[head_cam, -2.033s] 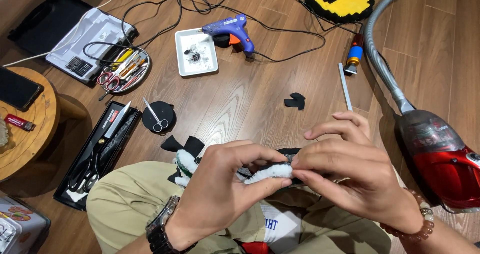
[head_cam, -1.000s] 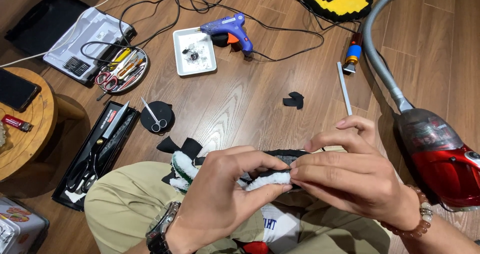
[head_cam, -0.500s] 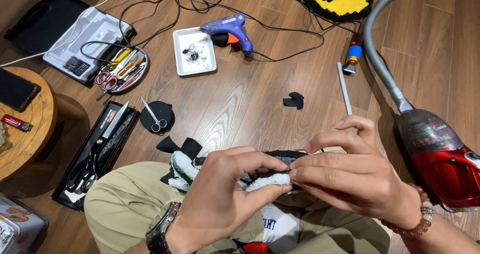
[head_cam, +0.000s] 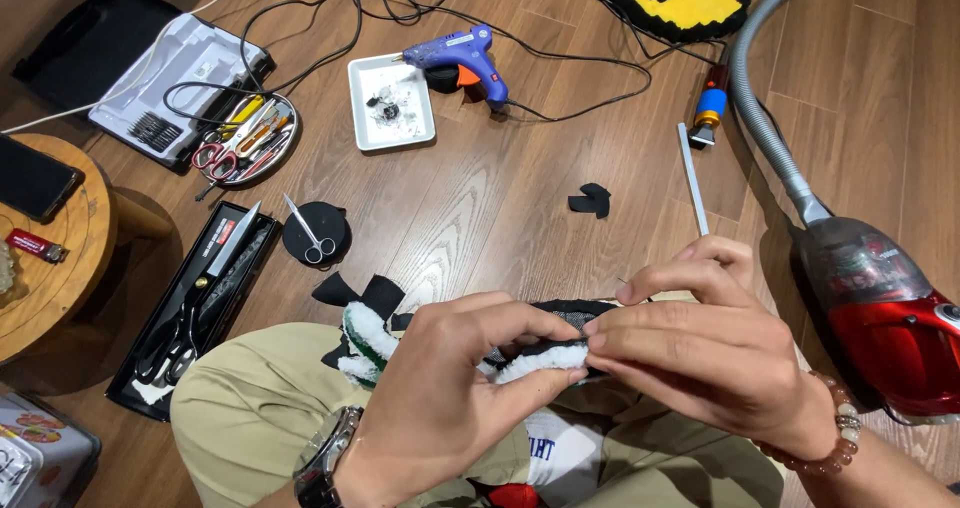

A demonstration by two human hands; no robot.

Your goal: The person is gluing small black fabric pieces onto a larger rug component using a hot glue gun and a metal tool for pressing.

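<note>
A black-and-white tufted fabric piece (head_cam: pixel 540 353), its backing apparently partly attached, sits over the lap, pinched by fingers of left hand (head_cam: pixel 450 398) and right hand (head_cam: pixel 700 353), glue gun (head_cam: pixel 465 53) on the floor (head_cam: pixel 480 208) beyond.

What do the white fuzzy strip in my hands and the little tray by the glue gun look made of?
White fuzzy strip: likely chenille or plush yarn, with a matte, fluffy pile, pinched between left hand and right hand. Small tray: probably glossy white plastic or ceramic, smooth with a raised rim.
</note>
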